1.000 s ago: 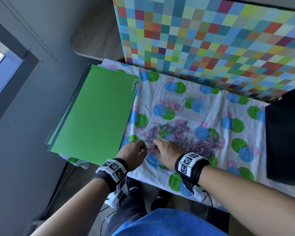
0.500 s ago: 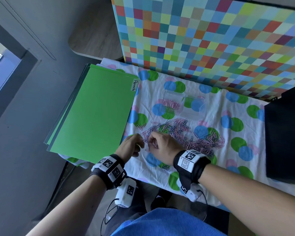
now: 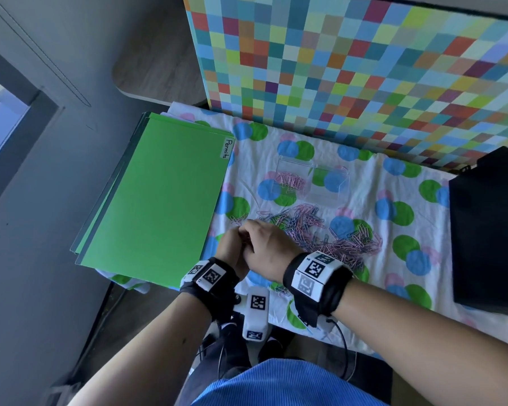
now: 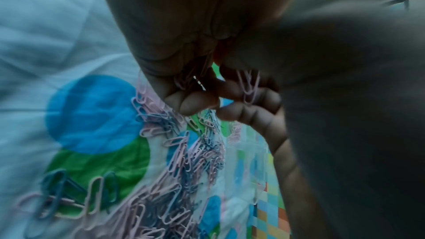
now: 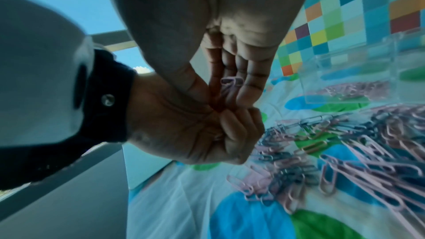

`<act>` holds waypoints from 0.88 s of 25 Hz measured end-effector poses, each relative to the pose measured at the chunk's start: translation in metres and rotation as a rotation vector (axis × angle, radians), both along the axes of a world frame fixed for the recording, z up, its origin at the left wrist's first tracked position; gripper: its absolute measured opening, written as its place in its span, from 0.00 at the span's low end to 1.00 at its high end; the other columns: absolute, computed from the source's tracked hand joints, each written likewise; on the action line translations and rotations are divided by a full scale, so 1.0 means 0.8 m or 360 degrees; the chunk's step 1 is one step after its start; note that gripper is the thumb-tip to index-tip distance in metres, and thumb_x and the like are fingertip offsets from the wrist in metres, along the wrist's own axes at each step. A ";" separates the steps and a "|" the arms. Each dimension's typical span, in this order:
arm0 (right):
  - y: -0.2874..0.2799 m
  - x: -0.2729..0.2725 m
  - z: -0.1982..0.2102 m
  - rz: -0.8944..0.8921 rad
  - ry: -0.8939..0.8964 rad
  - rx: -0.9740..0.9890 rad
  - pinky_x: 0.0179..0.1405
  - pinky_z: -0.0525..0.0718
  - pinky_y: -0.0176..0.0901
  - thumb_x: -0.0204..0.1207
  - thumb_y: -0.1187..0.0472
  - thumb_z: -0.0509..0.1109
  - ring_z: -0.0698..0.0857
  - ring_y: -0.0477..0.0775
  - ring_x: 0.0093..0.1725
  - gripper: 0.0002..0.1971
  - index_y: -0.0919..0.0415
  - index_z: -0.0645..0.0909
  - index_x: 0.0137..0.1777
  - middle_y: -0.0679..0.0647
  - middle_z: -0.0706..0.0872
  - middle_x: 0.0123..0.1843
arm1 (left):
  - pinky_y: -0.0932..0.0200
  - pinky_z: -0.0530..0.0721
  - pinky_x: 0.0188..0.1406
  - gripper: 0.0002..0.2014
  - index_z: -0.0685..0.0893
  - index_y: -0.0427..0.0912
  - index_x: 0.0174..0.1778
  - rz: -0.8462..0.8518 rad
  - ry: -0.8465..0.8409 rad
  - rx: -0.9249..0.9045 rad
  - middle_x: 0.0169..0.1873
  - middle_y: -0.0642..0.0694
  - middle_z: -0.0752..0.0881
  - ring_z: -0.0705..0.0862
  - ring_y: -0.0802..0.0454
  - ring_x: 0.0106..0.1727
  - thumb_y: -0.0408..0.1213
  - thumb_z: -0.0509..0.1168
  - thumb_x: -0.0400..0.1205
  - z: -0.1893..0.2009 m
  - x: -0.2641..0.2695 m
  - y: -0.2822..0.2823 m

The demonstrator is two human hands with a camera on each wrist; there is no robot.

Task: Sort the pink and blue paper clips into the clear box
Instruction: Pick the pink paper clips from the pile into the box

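A loose pile of pink and blue paper clips (image 3: pixel 320 232) lies on the spotted cloth. Behind it stands the clear box (image 3: pixel 329 194), with pink clips (image 3: pixel 289 180) in its left compartment. Both hands meet at the pile's left end. My left hand (image 3: pixel 230 247) is curled into a loose fist around several pink clips (image 4: pixel 181 81). My right hand (image 3: pixel 261 244) lies against it, its fingers (image 5: pixel 250 75) pinching a few pink clips (image 5: pixel 230 83) just above the left fist (image 5: pixel 195 130). Most of the fingertips are hidden in the head view.
A stack of green folders (image 3: pixel 159 206) labelled "Permits" covers the table's left side. A checkered colour board (image 3: pixel 364 68) stands upright behind the box. A black object (image 3: pixel 487 238) sits at the right. The table's near edge runs just under my wrists.
The hands have closed together: the left hand moved right and curled up against the right hand, which lifted off the pile's left end with pink clips.
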State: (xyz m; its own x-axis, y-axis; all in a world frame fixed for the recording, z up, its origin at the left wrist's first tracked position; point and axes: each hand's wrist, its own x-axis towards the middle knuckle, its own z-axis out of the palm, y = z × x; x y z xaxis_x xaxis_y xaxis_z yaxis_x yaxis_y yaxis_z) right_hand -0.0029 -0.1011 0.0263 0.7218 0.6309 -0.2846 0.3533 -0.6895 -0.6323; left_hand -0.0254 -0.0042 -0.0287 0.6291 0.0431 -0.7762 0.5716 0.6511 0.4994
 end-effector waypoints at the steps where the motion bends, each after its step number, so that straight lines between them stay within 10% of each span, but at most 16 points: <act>1: -0.001 0.002 0.005 -0.0018 -0.0013 0.0024 0.55 0.81 0.52 0.71 0.67 0.62 0.82 0.62 0.55 0.16 0.63 0.77 0.59 0.61 0.83 0.57 | 0.53 0.81 0.39 0.13 0.78 0.37 0.37 0.0028 -0.0017 -0.0050 0.33 0.39 0.81 0.82 0.44 0.39 0.32 0.50 0.82 0.003 0.005 -0.002; 10: -0.106 0.044 0.019 -0.0651 -0.0228 0.0378 0.61 0.80 0.34 0.75 0.71 0.65 0.84 0.48 0.61 0.15 0.61 0.80 0.60 0.56 0.86 0.61 | 0.62 0.73 0.27 0.13 0.78 0.40 0.33 -0.0187 -0.0271 0.0284 0.26 0.46 0.80 0.78 0.54 0.21 0.32 0.52 0.81 0.062 0.134 -0.025; 18: -0.141 0.019 -0.012 -0.0509 -0.0238 0.0242 0.53 0.86 0.50 0.73 0.73 0.67 0.88 0.57 0.50 0.14 0.60 0.81 0.55 0.54 0.86 0.57 | 0.54 0.77 0.60 0.14 0.85 0.32 0.59 -0.1181 -0.0615 0.1162 0.59 0.38 0.85 0.81 0.45 0.60 0.33 0.57 0.83 0.074 0.198 -0.041; 22: -0.133 0.016 -0.018 -0.0418 -0.0248 0.0205 0.49 0.85 0.53 0.72 0.73 0.67 0.87 0.60 0.47 0.13 0.61 0.82 0.55 0.57 0.85 0.56 | 0.55 0.74 0.63 0.14 0.85 0.38 0.59 -0.1171 -0.0689 0.1164 0.63 0.42 0.84 0.80 0.47 0.64 0.35 0.60 0.81 0.074 0.185 -0.032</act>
